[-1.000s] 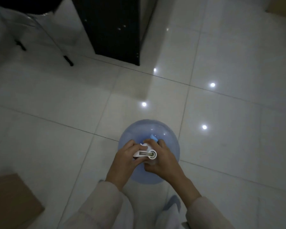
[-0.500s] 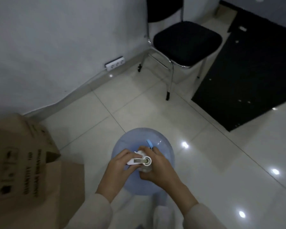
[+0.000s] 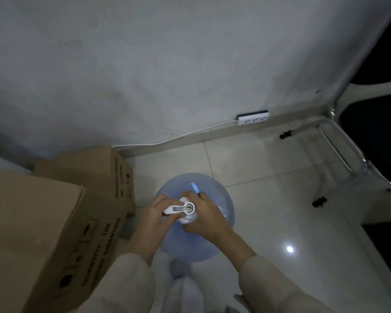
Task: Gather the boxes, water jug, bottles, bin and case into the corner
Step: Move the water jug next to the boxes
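Hands both clamped at the neck of the water jug [image 3: 212, 240], seen from straight above. Left hand [image 3: 155, 219] comes in from the left, fingers curled round the spout of the white pump cap [image 3: 183, 210]; right hand [image 3: 204, 216] wraps the neck from the other side, fingers folded over the cap's base. Both forearms reach forward and down in pale sleeves, wrists close, the two hands nearly touching over the cap. Whether the jug is lifted or resting on the floor tiles [image 3: 269, 199] can't be told from here.

Compared with half a second back, the view has swung round: wall [image 3: 145, 64] now fills the top, chair [image 3: 370, 154] has slid off to the right edge, and the dark cabinet is gone from sight. Boxes loom larger at left, and the jug sits just beside them, near the wall. Grip on the cap looks unchanged.

Count: one blue jug, two cardboard boxes, the near box [image 3: 38, 233] and the far box [image 3: 95, 170] behind it against the wall, one power strip [image 3: 253, 117] at the skirting, one chair, two hands
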### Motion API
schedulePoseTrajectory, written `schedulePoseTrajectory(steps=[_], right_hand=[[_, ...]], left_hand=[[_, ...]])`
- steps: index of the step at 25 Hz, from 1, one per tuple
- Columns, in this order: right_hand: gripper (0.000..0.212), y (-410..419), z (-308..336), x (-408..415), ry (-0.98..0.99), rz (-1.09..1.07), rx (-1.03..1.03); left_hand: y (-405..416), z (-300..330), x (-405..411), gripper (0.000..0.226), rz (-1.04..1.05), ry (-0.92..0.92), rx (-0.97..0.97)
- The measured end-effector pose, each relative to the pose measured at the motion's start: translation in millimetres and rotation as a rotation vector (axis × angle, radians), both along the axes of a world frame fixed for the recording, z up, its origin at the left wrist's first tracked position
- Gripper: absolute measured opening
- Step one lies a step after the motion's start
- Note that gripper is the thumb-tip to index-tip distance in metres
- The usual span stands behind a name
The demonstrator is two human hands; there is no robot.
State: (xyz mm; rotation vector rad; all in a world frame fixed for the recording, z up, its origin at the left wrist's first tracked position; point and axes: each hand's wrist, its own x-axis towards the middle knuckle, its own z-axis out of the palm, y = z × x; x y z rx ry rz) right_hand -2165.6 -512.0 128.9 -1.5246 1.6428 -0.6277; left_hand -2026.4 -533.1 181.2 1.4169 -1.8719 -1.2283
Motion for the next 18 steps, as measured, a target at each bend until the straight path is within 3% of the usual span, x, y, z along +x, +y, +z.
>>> schedulePoseTrajectory(steps=[5, 11, 18], right_hand=[[0.057, -119, -17, 33, -0.013, 0.090, -0.009], [0.058, -246, -48, 75, 0.140, 0.264, 0.085], [0.062, -331, -52, 95, 0.144, 0.351, 0.095]], left_hand=[[-105, -24, 33, 0.012, 0.098, -0.018, 0.034], [-210, -62, 68, 0.014, 0.284, -0.059, 0.067], [-279, -79, 78, 0.014, 0.424, -0.079, 0.061]])
